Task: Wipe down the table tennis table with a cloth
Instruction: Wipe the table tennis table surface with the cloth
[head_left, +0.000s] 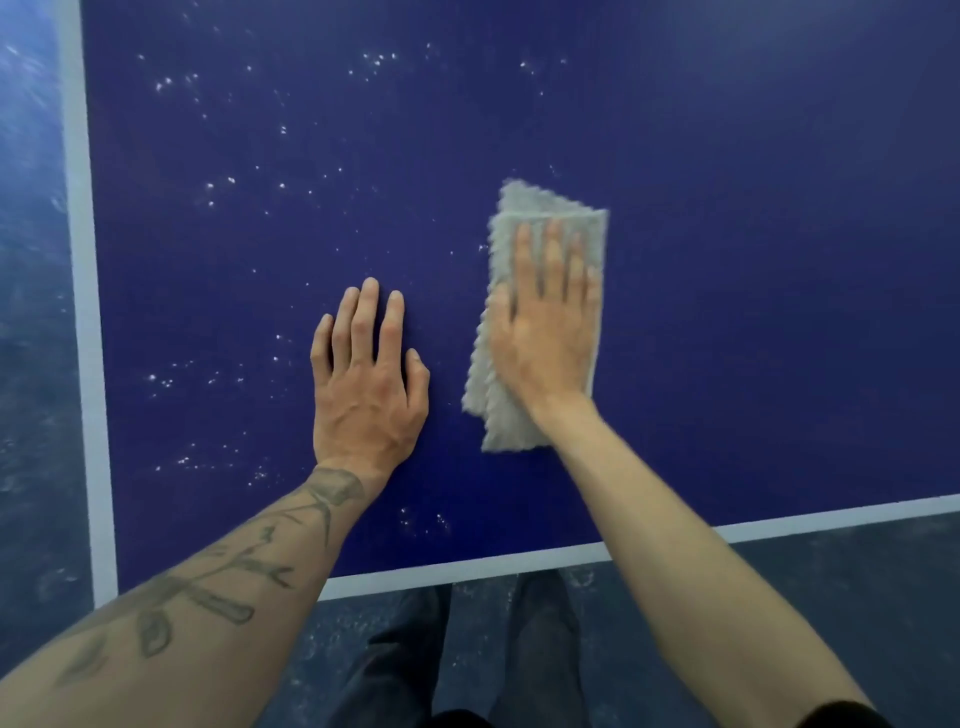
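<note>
Grey and folded, the cloth (540, 291) lay flat on the deep-blue desk (753, 260), a little in from the near edge and well apart from the left edge. The right hand (545, 322) was spread open on top of it, fingers straight and together, palm pressing down — not gripping, just pinning the cloth so it would drag across the surface. The left hand (366, 374) rested just beside it, also open and flat on the bare desk, holding nothing; it likely served as a prop for leaning over the desk. White specks (218, 187) were scattered from the left hand out to the left edge and up toward the far side, while the surface to the right of the cloth looked clean — so the wipe probably had the left part yet to cover. The white border line (98, 364) marked the left and near edges.
</note>
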